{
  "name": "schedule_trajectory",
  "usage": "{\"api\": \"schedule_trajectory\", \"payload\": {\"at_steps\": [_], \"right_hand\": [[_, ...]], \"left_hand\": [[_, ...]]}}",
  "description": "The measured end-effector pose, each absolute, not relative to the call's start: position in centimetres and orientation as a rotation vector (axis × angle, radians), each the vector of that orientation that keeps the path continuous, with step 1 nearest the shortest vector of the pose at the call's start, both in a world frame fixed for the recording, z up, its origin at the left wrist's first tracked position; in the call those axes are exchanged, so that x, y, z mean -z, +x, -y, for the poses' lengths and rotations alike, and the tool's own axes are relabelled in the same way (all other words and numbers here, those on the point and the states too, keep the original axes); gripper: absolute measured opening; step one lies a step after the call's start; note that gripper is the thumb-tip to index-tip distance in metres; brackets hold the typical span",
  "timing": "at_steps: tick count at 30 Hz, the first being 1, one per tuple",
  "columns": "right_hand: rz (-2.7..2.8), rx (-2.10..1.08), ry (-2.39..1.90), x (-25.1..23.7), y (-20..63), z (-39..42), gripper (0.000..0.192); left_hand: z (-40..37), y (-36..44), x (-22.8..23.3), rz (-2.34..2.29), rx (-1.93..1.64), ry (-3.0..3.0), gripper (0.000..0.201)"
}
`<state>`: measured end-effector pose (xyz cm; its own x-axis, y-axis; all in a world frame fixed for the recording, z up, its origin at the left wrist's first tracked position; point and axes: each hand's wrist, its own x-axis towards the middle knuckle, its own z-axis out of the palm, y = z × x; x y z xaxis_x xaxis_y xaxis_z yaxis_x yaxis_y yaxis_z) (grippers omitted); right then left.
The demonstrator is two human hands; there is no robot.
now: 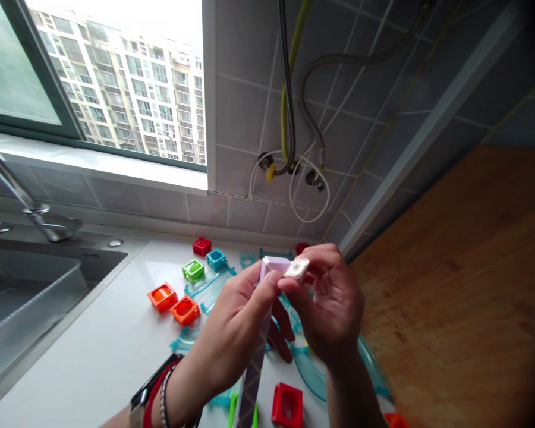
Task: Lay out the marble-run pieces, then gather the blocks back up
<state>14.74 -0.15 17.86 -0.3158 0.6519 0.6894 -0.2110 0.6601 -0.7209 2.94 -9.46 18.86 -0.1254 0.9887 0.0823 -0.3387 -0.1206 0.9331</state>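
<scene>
Above the white countertop (102, 351), both hands are raised and close together. My left hand (232, 315) is closed on a pale lavender piece (277, 261), pinched between thumb and fingers. A long grey-purple strip (252, 380) with a zigzag pattern runs down below this hand; whether it joins the lavender piece is hidden. My right hand (327, 297) pinches a small whitish-pink piece (296, 269) with a rounded end, right up against the lavender one. Behind and under the hands lie clear blue curved track pieces (211, 288) and a red hollow block (287, 405).
Orange blocks (162, 297), a green block (193, 270), a blue block (216, 259) and a red block (201, 246) sit left of the hands. A sink (35, 297) with a faucet (40, 214) is at far left. A wooden panel (450, 285) stands at right.
</scene>
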Motion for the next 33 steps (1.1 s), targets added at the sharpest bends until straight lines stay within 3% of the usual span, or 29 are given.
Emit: {"api": "schedule_trajectory", "payload": {"at_steps": [10, 14, 19, 24, 33], "right_hand": [[1.756, -0.61, -0.199, -17.9, 14.9, 0.4, 0.04], [1.738, -0.595, -0.213, -17.9, 14.9, 0.2, 0.039], [1.657, -0.748, -0.31, -17.6, 14.6, -0.2, 0.03], [1.631, -0.866, -0.334, -17.4, 14.5, 0.0, 0.027], [1.611, -0.89, -0.391, -18.0, 14.2, 1.4, 0.022]], "left_hand": [[9.9, 2.8, -18.9, -0.971, -1.512, 0.885, 0.048], [10.3, 2.5, -19.2, -1.025, -1.493, 0.921, 0.061], [10.7, 2.2, -19.7, -0.954, -1.543, 0.972, 0.051], [10.6, 1.9, -19.5, -0.862, -1.52, 0.891, 0.062], [9.8, 1.6, -19.6, -0.61, -1.805, 0.741, 0.044]]}}
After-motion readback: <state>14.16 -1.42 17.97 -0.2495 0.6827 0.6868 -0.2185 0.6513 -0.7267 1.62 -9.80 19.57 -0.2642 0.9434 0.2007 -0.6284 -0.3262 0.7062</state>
